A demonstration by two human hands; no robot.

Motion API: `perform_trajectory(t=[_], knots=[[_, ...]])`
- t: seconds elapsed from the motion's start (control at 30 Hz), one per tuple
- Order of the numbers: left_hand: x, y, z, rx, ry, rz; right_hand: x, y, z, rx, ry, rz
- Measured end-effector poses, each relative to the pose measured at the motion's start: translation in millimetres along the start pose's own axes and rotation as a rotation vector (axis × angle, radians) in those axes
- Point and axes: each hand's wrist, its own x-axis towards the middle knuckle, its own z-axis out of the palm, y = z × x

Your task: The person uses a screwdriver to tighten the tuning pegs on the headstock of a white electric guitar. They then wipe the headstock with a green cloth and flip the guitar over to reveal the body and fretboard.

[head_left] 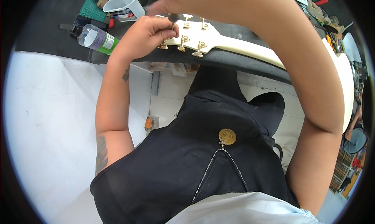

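A cream guitar headstock (207,33) with gold tuning machines (183,43) lies back side up along the bench's near edge. At its left end my left hand (146,34) is closed, thumb and forefinger pinched around the thin shaft of a screwdriver (173,18). The shaft stands upright over the headstock, and its tip is hidden by the fingers. My right hand (166,6) reaches across from the right above it, at the screwdriver's handle. This hand is slightly blurred and partly cut off by the top edge.
The guitar neck (250,49) runs right to the cream body (344,77), partly behind my right arm. On the dark bench (47,38) at left are a spray bottle (95,38), a white plastic tub (124,7) and a green cutting mat (93,7). Assorted tools lie far right.
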Motion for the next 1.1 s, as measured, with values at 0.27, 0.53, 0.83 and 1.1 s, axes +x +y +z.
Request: perform_trajectory(t=[0.27,0.53,0.83,1.1], knots=[[-4,2,0,0.030,0.026,0.014,3,6,-3,-0.057,-0.058,-0.212],[0,-7,-2,0.017,-0.013,0.028,-5,13,17,0.115,0.358,-0.320],[1,-9,1,-0.083,-0.010,-0.012,3,11,4,-0.129,-0.143,-0.125],[-19,-11,12,0.065,0.521,-0.102,-13,4,-8,0.232,-0.074,-0.065]])
